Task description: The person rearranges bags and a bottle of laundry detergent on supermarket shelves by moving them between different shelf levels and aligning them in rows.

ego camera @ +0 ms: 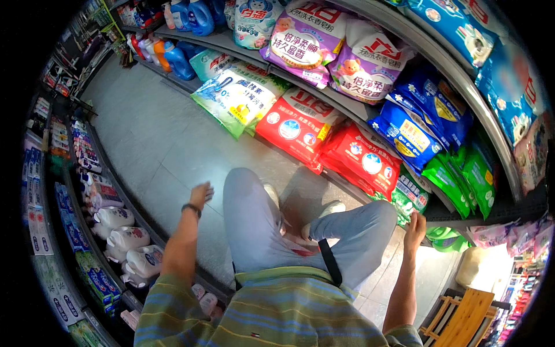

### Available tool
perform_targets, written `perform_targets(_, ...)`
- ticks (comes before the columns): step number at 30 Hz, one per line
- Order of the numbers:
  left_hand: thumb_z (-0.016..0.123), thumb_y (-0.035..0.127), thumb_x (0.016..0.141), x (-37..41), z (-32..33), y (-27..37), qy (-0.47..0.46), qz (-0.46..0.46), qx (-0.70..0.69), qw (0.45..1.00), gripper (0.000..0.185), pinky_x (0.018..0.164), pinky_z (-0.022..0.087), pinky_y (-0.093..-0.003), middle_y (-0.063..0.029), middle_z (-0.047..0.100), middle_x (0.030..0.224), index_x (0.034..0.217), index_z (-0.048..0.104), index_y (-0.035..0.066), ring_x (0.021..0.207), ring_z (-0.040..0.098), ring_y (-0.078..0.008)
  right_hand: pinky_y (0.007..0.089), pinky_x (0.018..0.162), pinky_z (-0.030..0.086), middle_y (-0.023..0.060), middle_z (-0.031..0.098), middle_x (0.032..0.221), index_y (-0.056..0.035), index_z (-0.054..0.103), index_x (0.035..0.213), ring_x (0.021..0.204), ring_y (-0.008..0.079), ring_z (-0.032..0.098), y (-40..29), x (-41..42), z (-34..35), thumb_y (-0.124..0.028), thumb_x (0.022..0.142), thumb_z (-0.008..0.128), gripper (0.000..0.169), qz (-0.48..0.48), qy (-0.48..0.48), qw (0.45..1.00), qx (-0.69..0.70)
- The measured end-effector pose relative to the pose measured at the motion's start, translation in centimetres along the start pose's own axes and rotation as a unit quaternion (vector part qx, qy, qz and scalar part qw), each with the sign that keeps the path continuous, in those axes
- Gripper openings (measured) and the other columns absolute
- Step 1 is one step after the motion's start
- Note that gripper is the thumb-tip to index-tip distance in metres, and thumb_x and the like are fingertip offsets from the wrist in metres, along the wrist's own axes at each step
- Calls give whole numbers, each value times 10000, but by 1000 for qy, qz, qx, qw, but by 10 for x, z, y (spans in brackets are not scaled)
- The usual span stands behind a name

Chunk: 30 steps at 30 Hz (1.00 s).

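My left hand (201,195), with a dark band at the wrist, hangs over the tiled floor with its fingers loosely curled and nothing seen in it. My right hand (415,230) is at the edge of a green detergent bag (409,191) on the lowest shelf, its fingertips touching or close to the bag's corner. Beside that bag lie red laundry powder bags (364,158) and a white and green bag (238,99). Above them sit purple and white soap powder bags (303,39) and blue bags (407,130).
Shelving with a metal edge (472,60) curves along the right. On the left, another shelf holds white jugs (128,238) and toothpaste boxes (69,217). Blue bottles (177,60) stand at the far end. A wooden bench or rack (466,319) is at the lower right.
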<state>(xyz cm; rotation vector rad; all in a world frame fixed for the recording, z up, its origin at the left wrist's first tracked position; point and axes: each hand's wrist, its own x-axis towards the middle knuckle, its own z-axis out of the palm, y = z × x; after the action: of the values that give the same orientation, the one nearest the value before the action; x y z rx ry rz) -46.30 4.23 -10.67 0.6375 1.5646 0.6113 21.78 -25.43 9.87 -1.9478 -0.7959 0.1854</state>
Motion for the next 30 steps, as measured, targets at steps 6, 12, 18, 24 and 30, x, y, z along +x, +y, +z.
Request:
perform_targets(6,697,527,853,52,122,80,-159,-14,-23,987,707,951,489,-405,-152,607,1239,1320,489,38,1093,605,-249,291,730,525,107,641,1089,-15,636,1027,914,195,636,-101,26,140,-103,960,602,115,-143,-202,968,-35)
perform_targets(12,682,691,781,93,244,92,-245,-78,1,966,923,1017,422,-434,-168,532,1343,1393,426,49,1242,497,-268,333,681,564,148,644,1079,1,656,990,894,287,666,-95,3,241,-93,898,657,131,-115,-319,941,-4)
perform_targets(18,623,635,868,119,269,86,-220,-54,-156,961,720,1048,385,-441,-99,576,1300,1355,485,123,1208,507,-253,339,680,554,161,639,1017,11,664,962,882,299,669,-63,-3,272,-91,870,679,139,-66,-360,930,-23)
perform_targets(24,646,560,891,101,279,106,-233,-68,-181,953,604,974,466,-425,-86,633,1195,1321,506,160,1101,574,-231,353,773,531,168,656,944,17,669,946,858,287,672,-33,2,279,-92,867,688,136,-42,-337,940,-42)
perform_targets(30,662,534,891,113,279,106,-255,-55,-205,943,605,987,454,-414,-97,621,1224,1322,503,141,1125,567,-227,351,780,533,171,666,944,10,684,961,857,271,682,-22,-5,279,-158,882,686,186,-12,-339,939,-50)
